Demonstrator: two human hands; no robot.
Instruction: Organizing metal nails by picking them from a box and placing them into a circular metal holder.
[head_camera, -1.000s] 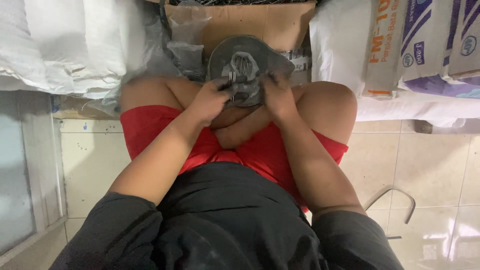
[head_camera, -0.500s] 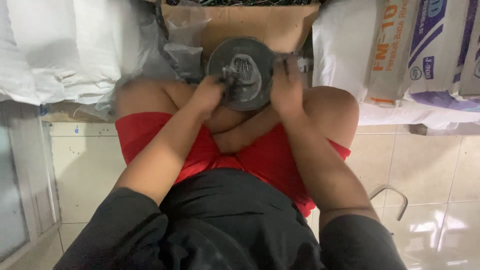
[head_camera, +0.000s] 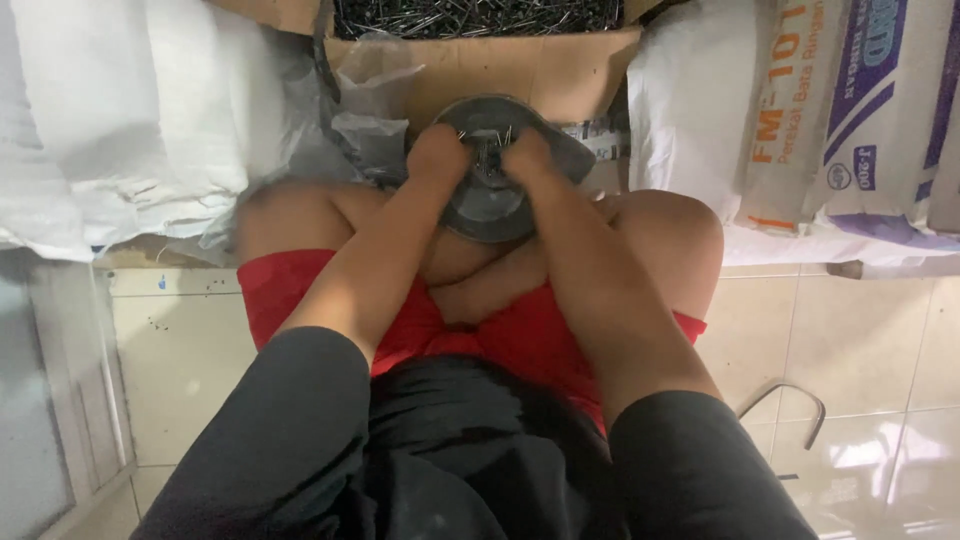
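Tile floor (head_camera: 870, 330): glossy cream, under round grey metal pan (head_camera: 490, 205).
Box (head_camera: 500, 60): cardboard, nails, behind pan.
Left hand (head_camera: 437, 155), right hand (head_camera: 525, 155): fingers curled on nails in pan.

There were 2 hands, the left hand (head_camera: 438, 158) and the right hand (head_camera: 527, 158); 1 round grey metal pan (head_camera: 500, 205); 1 cardboard box (head_camera: 540, 70) holding too many nails (head_camera: 470, 15) to count; 2 printed sacks (head_camera: 850, 110); 1 metal handle (head_camera: 790, 405).

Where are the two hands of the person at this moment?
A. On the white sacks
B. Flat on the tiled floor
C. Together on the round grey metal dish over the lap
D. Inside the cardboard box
C: the left hand and the right hand are side by side on the round grey metal dish, pinching thin nails.
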